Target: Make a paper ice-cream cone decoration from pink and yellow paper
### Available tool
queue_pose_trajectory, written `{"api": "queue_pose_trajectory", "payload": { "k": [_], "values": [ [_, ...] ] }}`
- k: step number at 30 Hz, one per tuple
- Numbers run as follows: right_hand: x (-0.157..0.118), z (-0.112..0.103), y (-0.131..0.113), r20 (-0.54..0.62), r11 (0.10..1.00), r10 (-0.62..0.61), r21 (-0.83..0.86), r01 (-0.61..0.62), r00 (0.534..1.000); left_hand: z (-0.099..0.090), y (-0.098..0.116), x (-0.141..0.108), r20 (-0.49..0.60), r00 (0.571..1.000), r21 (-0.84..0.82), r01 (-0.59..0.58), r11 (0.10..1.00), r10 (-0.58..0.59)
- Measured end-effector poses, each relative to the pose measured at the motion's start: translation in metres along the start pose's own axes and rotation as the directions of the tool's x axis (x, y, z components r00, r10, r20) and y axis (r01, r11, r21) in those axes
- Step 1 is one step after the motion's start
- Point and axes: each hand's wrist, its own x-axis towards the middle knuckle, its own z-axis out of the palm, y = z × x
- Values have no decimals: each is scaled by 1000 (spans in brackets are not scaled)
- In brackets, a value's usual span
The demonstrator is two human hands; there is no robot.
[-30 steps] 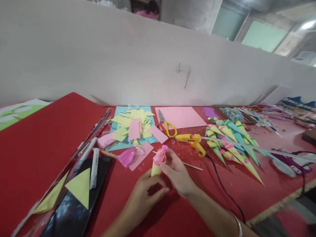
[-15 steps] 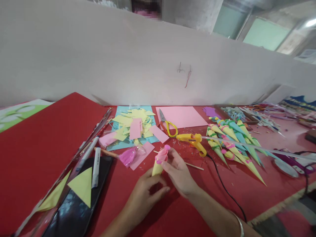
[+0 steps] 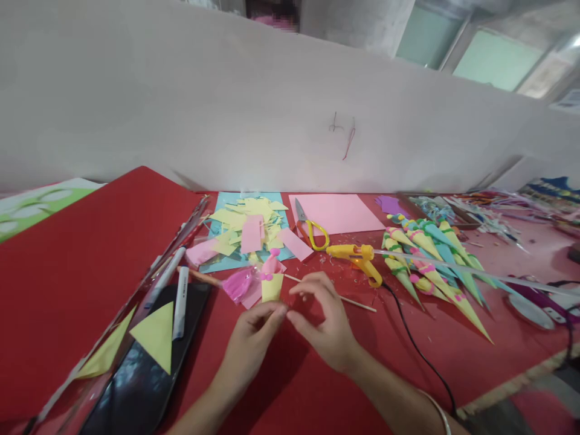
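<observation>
Pinched between the thumb and fingers of my left hand (image 3: 254, 332) is a yellow paper cone (image 3: 272, 287). A pink paper top and small bright-pink pom-poms sit at its upper end; its lower tip is hidden by the hand. My right hand (image 3: 324, 320) is just right of it, fingers curved and apart, with nothing visible in them. Behind the right hand a thin wooden stick (image 3: 357, 303) lies on the red table. A yellow glue gun (image 3: 356, 258) with a long clear glue stick rests beyond, beside yellow-handled scissors (image 3: 312, 229).
Several finished paper cones (image 3: 435, 260) are heaped at right. Yellow and pink paper scraps (image 3: 247, 220) cover a blue sheet; a pink sheet (image 3: 338, 214) lies beside it. At left are markers (image 3: 180, 302), a black phone-like slab (image 3: 136, 368) and a yellow triangle (image 3: 156, 338). A black cord (image 3: 408, 338) crosses the right side.
The cone has moved left in my left hand and now shows more of its yellow side. My right hand has come off it, its fingers opening.
</observation>
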Motion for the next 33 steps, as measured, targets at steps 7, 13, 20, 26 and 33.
{"api": "queue_pose_trajectory", "payload": {
  "k": [7,13,20,26,33],
  "values": [
    [-2,-1,-3,151,990,-78,-102,94,985,2,-2,-2,30,998,-73,65,995,-63],
    [-1,-2,-7,62,988,-133,-74,138,989,1,-5,-4,-71,997,11,30,999,-30],
    [4,-4,-4,-25,994,-11,112,14,1000,1,5,-4,-6,989,183,-144,973,147],
    [5,-6,1,-126,945,130,317,-84,984,3,1,-10,127,976,162,-194,967,175],
    [9,-5,4,81,640,394,691,-336,916,4,2,-12,405,905,145,-206,968,132]
  ]
}}
